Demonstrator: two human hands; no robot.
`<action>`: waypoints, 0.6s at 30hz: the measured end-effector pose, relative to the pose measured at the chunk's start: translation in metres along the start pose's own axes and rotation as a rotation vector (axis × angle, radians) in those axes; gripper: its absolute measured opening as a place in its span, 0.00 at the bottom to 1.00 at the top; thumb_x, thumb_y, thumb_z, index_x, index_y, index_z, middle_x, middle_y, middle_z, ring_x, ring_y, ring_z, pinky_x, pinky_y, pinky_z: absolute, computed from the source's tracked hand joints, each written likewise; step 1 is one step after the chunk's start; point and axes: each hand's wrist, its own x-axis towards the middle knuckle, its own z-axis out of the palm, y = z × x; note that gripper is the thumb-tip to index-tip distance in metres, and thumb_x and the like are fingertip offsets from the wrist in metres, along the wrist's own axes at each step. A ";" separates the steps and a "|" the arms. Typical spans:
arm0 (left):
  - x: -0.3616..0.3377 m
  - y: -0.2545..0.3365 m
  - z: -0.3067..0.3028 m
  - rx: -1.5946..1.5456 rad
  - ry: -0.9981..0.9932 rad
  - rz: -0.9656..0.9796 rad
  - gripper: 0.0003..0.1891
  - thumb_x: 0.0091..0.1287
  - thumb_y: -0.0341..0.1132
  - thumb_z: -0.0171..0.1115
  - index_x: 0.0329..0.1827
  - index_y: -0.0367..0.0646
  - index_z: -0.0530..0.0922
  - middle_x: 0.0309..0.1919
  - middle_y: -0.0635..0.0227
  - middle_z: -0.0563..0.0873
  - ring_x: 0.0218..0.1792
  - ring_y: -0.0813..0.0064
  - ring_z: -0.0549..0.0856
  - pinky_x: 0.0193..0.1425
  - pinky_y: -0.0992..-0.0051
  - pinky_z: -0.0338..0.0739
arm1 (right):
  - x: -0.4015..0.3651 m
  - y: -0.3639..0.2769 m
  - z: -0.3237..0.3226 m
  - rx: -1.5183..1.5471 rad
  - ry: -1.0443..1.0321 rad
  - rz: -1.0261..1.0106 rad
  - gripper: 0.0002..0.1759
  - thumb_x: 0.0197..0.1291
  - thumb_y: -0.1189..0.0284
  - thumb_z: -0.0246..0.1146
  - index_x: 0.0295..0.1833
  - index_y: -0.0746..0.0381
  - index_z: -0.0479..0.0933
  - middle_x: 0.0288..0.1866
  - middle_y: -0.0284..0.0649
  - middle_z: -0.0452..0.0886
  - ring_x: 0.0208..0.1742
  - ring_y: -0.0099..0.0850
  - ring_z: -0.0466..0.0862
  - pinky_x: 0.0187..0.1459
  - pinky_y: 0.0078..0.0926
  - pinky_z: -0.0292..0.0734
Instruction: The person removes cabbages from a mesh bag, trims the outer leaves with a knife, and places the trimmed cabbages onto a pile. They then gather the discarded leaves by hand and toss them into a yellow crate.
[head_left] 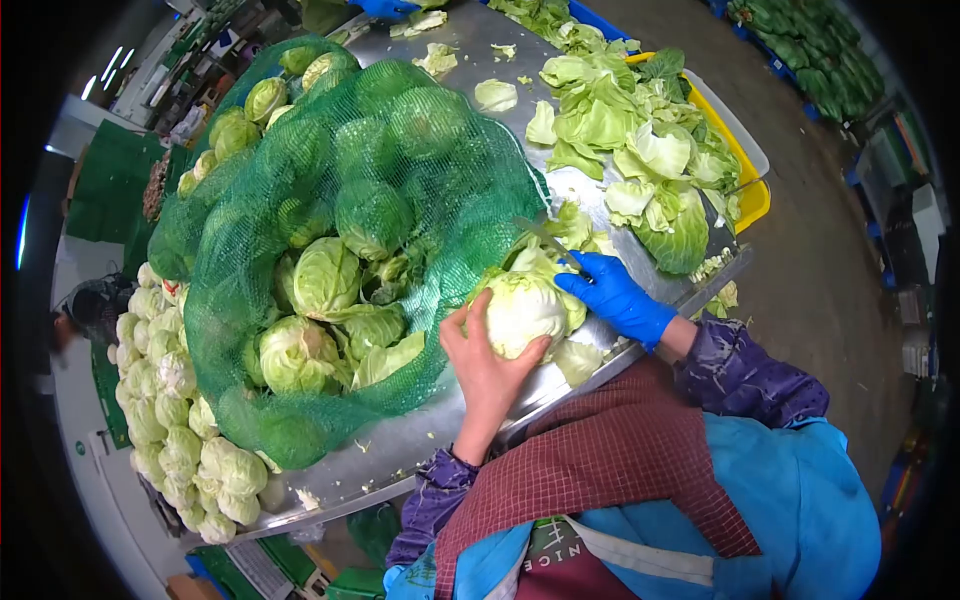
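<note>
Head view: where is the cabbage (525, 314) being handled?

At the near edge of the metal surface (415, 432), just right of the green net bag (225, 290), with the person's two hands on it.

How do the left hand's (488, 365) fingers stand?

Bare and spread wide, curved to the cabbage's round side. The thumb lies along the near side and the other fingers reach up the left side, so they have a firm-looking hold. I'd say that grip steadies a round thing that could roll, and leaves the far right side free for the blade.

And the right hand (622, 302)?

Gloved in blue, its fingers curled closed around the handle of a knife (546, 240). The blade points to the far left, over the cabbage's far side. Whether its edge touches a leaf, I cannot tell. The glove sits right beside the cabbage, perhaps for control over the blade.

Why is everything laid out this way?

Probably for short reaches. The net bag, with cabbages inside, opens toward the near side at the left. Loose leaves (655, 150) lie heaped at the far right, by a yellow crate (752, 200). Pale, smooth cabbages (180, 440) are stacked at the far left, apart from the leaves.
</note>
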 end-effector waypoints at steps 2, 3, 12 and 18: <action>-0.002 -0.005 -0.002 -0.060 -0.018 0.013 0.44 0.39 0.48 0.78 0.62 0.45 0.70 0.50 0.53 0.68 0.55 0.52 0.67 0.60 0.55 0.64 | 0.005 0.042 -0.004 -0.576 0.206 -0.296 0.19 0.60 0.58 0.60 0.50 0.60 0.78 0.41 0.46 0.82 0.42 0.40 0.82 0.44 0.33 0.77; -0.004 -0.008 -0.003 -0.058 -0.017 0.018 0.44 0.39 0.48 0.78 0.62 0.45 0.70 0.50 0.53 0.68 0.55 0.52 0.67 0.60 0.55 0.64 | 0.011 0.050 -0.016 -0.566 0.214 -0.223 0.18 0.59 0.58 0.60 0.48 0.59 0.79 0.41 0.46 0.82 0.42 0.43 0.82 0.44 0.35 0.77; 0.034 -0.010 -0.032 0.140 -0.066 0.342 0.39 0.48 0.52 0.72 0.62 0.43 0.71 0.61 0.55 0.68 0.64 0.51 0.63 0.67 0.54 0.59 | 0.020 -0.026 -0.007 -0.170 -0.230 -0.187 0.35 0.58 0.46 0.60 0.59 0.64 0.71 0.46 0.52 0.78 0.49 0.44 0.79 0.51 0.37 0.71; -0.007 -0.002 0.006 -0.217 -0.143 -0.206 0.43 0.48 0.42 0.73 0.64 0.32 0.60 0.54 0.48 0.68 0.56 0.55 0.70 0.62 0.61 0.67 | -0.015 -0.016 0.003 -0.096 -0.092 -0.095 0.34 0.58 0.48 0.62 0.59 0.64 0.71 0.47 0.52 0.77 0.47 0.44 0.78 0.50 0.36 0.72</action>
